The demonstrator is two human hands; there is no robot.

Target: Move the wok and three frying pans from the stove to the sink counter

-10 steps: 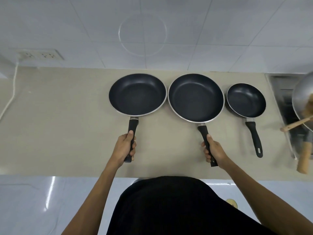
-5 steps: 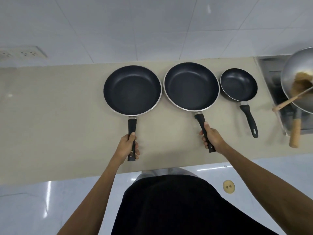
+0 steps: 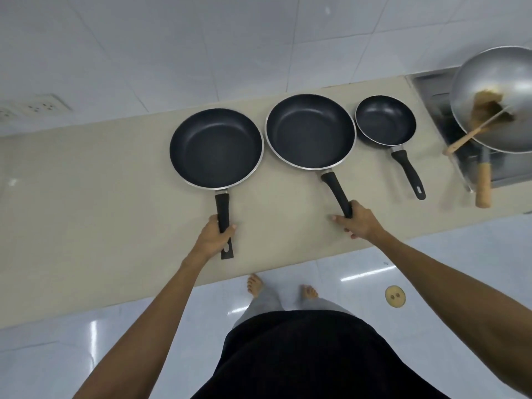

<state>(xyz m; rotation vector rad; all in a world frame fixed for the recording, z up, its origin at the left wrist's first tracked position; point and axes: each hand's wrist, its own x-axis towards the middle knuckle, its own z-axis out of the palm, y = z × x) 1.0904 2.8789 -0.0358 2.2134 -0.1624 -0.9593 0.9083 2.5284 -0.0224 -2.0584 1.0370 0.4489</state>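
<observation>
Three black frying pans stand in a row on the beige counter point(image 3: 86, 182). My left hand point(image 3: 214, 236) is closed around the handle of the left pan point(image 3: 216, 148). My right hand point(image 3: 355, 221) rests over the handle end of the middle, largest pan point(image 3: 310, 131), its fingers partly spread. The small pan point(image 3: 385, 120) sits untouched to the right, handle toward me. At the far right a metal wok point(image 3: 495, 84) with a wooden handle rests on the stove point(image 3: 429, 90), a wooden spatula point(image 3: 472, 133) lying in it.
A white tiled wall rises behind the counter, with a power socket point(image 3: 37, 106) at the left. Glossy white floor lies below the counter edge, with a round floor fitting point(image 3: 395, 296) and my bare feet near it.
The camera has pulled back and tilted, bringing the wok and the floor into view. Both pans stay in place on the counter. My right hand's fingers have loosened on the handle.
</observation>
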